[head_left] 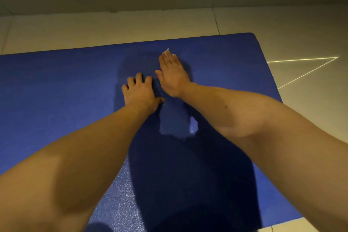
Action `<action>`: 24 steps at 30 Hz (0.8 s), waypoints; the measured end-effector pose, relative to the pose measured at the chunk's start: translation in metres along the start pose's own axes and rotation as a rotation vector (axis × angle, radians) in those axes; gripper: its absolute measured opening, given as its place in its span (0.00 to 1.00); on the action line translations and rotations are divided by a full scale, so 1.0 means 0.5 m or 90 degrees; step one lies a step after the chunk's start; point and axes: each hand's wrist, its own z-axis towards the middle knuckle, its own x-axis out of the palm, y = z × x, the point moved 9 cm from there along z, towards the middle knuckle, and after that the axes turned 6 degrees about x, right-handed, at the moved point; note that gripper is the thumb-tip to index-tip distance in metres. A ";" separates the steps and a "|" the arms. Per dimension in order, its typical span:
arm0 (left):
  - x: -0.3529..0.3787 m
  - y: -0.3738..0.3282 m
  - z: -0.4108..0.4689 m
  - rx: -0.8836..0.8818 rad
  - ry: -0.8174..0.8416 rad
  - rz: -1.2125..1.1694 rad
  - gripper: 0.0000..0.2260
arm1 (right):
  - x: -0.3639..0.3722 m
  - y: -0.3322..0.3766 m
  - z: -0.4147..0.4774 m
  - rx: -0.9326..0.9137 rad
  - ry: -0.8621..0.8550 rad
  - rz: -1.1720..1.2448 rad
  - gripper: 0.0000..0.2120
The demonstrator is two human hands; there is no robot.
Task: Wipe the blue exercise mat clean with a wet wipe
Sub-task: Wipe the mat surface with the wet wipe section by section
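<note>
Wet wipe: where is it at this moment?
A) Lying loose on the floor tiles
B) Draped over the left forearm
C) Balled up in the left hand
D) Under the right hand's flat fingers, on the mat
D: the white wipe peeks out from under the fingertips of the right hand, which lies flat on the blue mat.

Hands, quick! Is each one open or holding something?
Left hand: open, resting on the mat, holding nothing.
Right hand: open, flat, pressing the wipe down.
</note>
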 end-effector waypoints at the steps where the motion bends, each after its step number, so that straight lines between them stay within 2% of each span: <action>1: 0.000 -0.001 0.000 0.000 -0.002 -0.002 0.38 | 0.002 -0.003 0.004 -0.019 0.006 -0.006 0.31; 5: 0.006 0.000 -0.002 -0.003 0.007 -0.024 0.37 | -0.055 -0.114 0.031 0.050 -0.064 0.001 0.32; 7: 0.008 0.001 -0.002 -0.004 0.007 -0.031 0.37 | -0.073 -0.175 0.046 0.095 -0.036 -0.082 0.32; 9: 0.010 0.003 -0.003 -0.005 0.009 -0.036 0.37 | -0.077 -0.201 0.051 0.126 -0.013 -0.101 0.31; 11: 0.012 0.003 -0.004 -0.005 0.009 -0.039 0.37 | -0.076 -0.187 0.050 0.135 -0.018 -0.040 0.31; 14: 0.013 0.005 -0.005 -0.006 0.010 -0.040 0.37 | -0.070 -0.109 0.049 0.071 -0.056 0.047 0.30; 16: 0.014 0.006 -0.005 -0.008 0.010 -0.041 0.37 | -0.053 -0.061 0.046 0.010 -0.040 0.040 0.29; 18: 0.013 0.006 -0.006 -0.011 0.008 -0.040 0.37 | -0.038 -0.055 0.050 -0.004 -0.020 0.002 0.31; 21: 0.016 0.007 -0.007 -0.011 0.014 -0.045 0.37 | -0.058 -0.115 0.064 0.054 -0.044 -0.022 0.32; 24: 0.018 0.007 -0.009 -0.010 0.019 -0.050 0.37 | -0.078 -0.196 0.084 0.136 -0.016 -0.096 0.34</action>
